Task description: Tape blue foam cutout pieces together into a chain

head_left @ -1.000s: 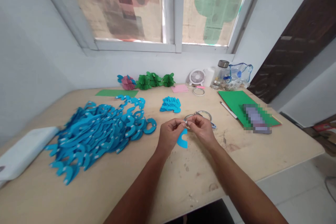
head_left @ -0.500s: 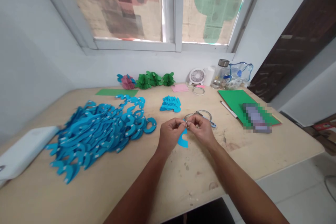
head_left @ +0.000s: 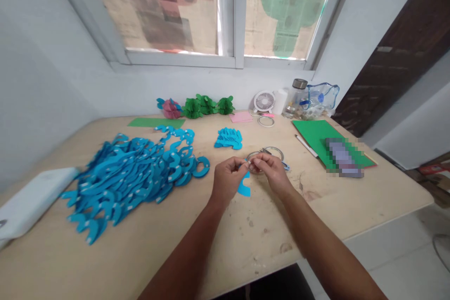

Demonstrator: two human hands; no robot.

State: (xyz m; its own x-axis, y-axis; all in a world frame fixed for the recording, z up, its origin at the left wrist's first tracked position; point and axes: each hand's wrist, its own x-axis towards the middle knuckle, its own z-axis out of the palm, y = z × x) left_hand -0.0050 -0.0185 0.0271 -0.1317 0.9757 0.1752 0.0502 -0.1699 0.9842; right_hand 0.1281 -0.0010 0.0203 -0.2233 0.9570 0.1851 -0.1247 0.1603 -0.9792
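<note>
My left hand is closed in a pinch on a curved blue paper piece, which hangs below its fingertips. Close beside it, my right hand has thumb and forefinger pressed together near the paper's upper end. A tiny white spot shows between the two hands; whatever the right fingertips pinch is too small to make out. Just behind the right hand lie rolls of tape and a pair of scissors, partly hidden by the fingers.
A large heap of blue paper rings covers the left side, beside a white box-like object. A small blue paper stack lies behind my hands. Green sheets, a blurred phone, a pen, a fan and a bottle stand or lie right and back.
My right fingertips have drawn slightly away to the right from the left ones. The blue paper piece stays in my left hand, nearly in place.
</note>
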